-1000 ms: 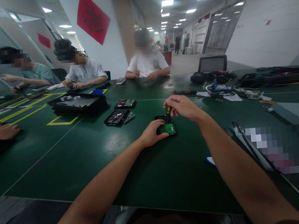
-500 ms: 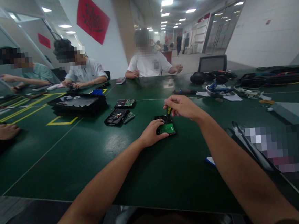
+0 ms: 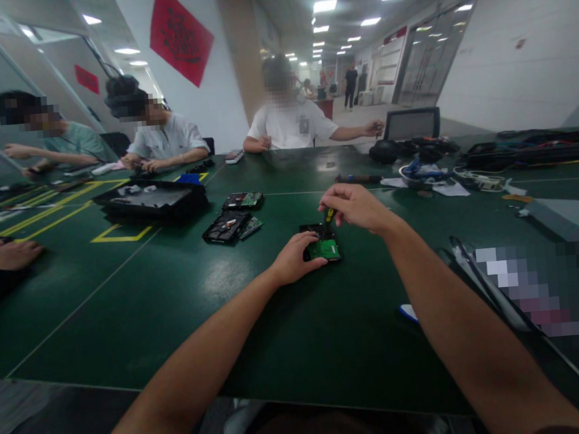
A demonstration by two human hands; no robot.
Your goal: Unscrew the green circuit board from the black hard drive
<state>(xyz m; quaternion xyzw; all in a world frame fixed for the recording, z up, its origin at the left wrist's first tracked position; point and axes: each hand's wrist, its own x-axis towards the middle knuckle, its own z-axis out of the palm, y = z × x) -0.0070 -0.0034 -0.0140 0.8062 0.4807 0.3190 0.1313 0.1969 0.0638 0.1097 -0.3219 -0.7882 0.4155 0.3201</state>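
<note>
A small hard drive (image 3: 323, 248) with a green circuit board on top lies on the dark green table (image 3: 186, 299). My left hand (image 3: 293, 257) grips its left edge, fingers curled around it. My right hand (image 3: 356, 206) is closed around a yellow-and-black screwdriver (image 3: 328, 215) held upright, its tip down on the drive's far end.
Two more opened drives (image 3: 226, 226) (image 3: 242, 200) and a black tray (image 3: 150, 200) lie to the left. Tools, cables and a bowl (image 3: 424, 173) crowd the right. Three people sit across the table; another person's hand (image 3: 6, 254) rests at left.
My hands stay almost still on the drive and screwdriver. The person across in the white shirt has stretched an arm out to the right.
</note>
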